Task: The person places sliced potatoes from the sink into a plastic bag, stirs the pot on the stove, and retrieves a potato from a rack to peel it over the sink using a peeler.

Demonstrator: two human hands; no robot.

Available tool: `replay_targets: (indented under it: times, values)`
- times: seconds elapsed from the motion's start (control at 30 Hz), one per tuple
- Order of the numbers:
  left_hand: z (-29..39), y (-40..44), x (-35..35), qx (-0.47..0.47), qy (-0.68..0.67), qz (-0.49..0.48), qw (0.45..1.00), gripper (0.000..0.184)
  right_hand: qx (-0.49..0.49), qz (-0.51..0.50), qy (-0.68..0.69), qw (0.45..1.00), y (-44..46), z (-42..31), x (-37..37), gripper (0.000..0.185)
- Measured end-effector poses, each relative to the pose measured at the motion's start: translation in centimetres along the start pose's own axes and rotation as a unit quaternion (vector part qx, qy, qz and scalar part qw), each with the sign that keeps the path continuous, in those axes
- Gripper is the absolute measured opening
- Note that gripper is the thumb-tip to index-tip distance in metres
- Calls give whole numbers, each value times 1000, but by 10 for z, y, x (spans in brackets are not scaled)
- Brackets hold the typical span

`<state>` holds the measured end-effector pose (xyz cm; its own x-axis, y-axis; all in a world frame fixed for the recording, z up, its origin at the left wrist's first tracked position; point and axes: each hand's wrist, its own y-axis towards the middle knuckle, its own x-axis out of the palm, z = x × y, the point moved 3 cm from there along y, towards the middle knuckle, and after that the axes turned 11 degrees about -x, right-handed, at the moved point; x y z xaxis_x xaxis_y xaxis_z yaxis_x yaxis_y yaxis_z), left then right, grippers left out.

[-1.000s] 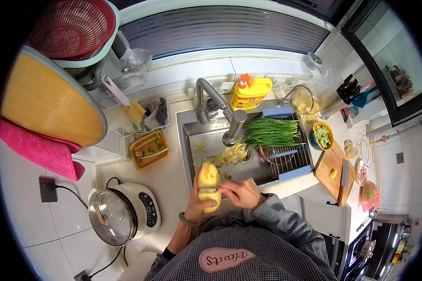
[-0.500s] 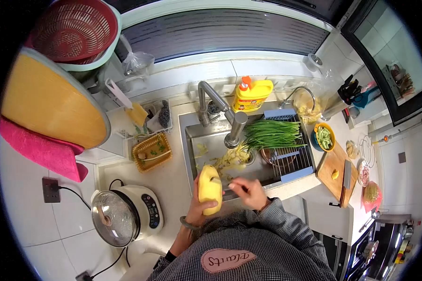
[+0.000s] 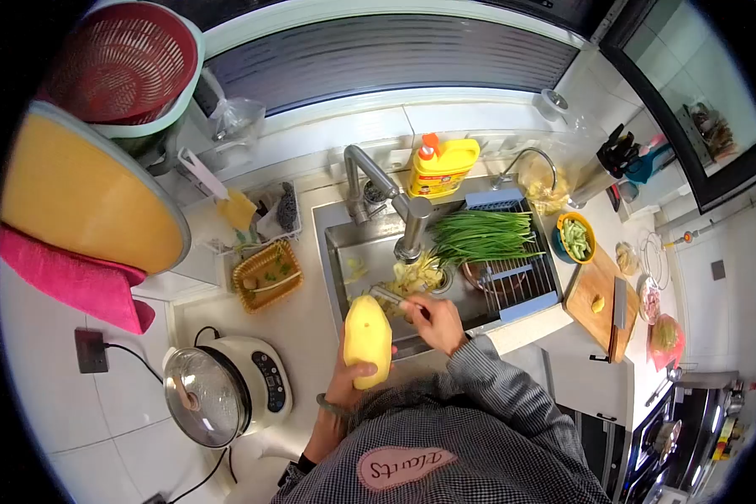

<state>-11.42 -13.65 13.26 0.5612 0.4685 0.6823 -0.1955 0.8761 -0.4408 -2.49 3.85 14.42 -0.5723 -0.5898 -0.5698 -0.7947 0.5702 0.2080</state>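
Note:
My left hand (image 3: 343, 380) is wrapped round a large peeled yellow potato (image 3: 367, 340), held upright at the near edge of the sink (image 3: 334, 265). A small dark spot shows near its upper part. In my right hand (image 3: 439, 324), closed fingers grip a peeler (image 3: 385, 293), whose head lies just above the potato's top end. Whether the blade touches the potato, I cannot tell. Yellowish peelings (image 3: 417, 275) lie in the sink beyond the peeler, below the faucet (image 3: 412, 231).
Green chives (image 3: 487, 238) lie on a rack (image 3: 531, 312) over the sink's right side. A yellow detergent bottle (image 3: 442, 168) stands behind. To the right, a cutting board (image 3: 592, 290) bears a knife (image 3: 619, 307). A small basket (image 3: 269, 277) and electric pot (image 3: 252, 370) stand left.
My right hand has moved up and left with the peeler, from beside the potato to above its top end. The potato has turned slightly in my left hand.

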Motion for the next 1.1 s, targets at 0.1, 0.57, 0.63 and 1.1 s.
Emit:
replay_targets:
  times: [0.1,0.57,0.63,1.1]
  values:
    - [-1,9,-9,-11,-24,22,999,90,-100,-110,6,989,-16,-40,-7,21]
    - [-3,10,-7,-70,-26,-19,997,86,-86,-59,20,994,-27,-32,-6,19]
    - [-6,9,-7,-68,-8,-21,997,93,-115,-12,-34,993,-23,-24,-9,20]
    - [15,-2,2,165,333,77,925,100,84,-2,105,991,-10,27,11,26]
